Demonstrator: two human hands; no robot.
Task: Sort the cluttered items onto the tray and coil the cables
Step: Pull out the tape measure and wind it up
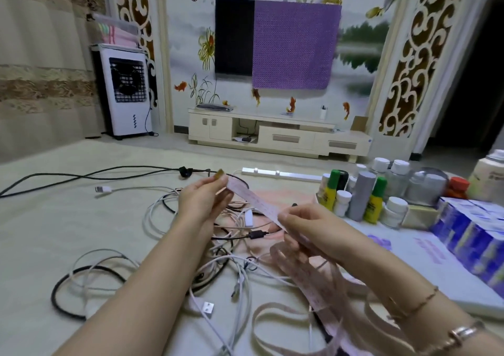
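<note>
A pale pink measuring tape stretches taut between my two hands above the table. My left hand pinches its metal-tipped end, raised at the upper left. My right hand pinches the tape lower down, and the rest of it falls in loose loops toward the front edge. Under my hands lies a tangle of white and black cables with USB plugs. A white tray on the right holds bottles and blue boxes.
A long black cable runs across the far left of the table. A white power strip lies at the far edge. A black and white cable loop sits at the near left. Beyond the table are a TV cabinet and an air cooler.
</note>
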